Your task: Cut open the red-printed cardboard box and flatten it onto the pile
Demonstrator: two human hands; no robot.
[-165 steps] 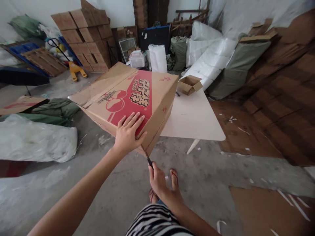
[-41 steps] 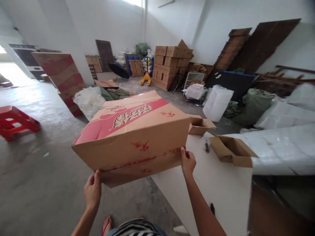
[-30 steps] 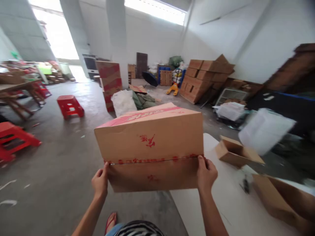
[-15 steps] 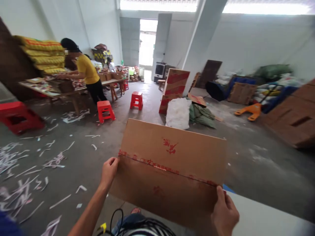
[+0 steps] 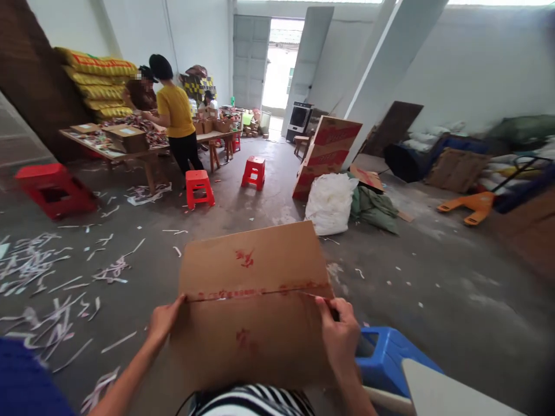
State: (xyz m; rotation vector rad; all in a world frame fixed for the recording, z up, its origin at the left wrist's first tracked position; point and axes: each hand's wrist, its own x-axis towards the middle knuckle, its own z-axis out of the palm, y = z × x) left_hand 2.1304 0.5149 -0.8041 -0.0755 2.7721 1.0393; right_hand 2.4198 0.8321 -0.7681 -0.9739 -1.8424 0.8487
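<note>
one carton (image 5: 255, 329): lower centre of the frame, seam side towards the camera, held between two hands.
white tabletop (image 5: 453, 390): lower right corner, partly cut off.
blue stool (image 5: 385, 358): just left of the tabletop, perhaps kept there for sitting.
right hand (image 5: 340, 329): clamped on the carton's right edge.
left hand (image 5: 165, 320): clamped on the left edge, well apart from its partner, probably for balance.
seam (image 5: 255, 293): across the carton's middle, perhaps chosen as a finger-hold.
</note>
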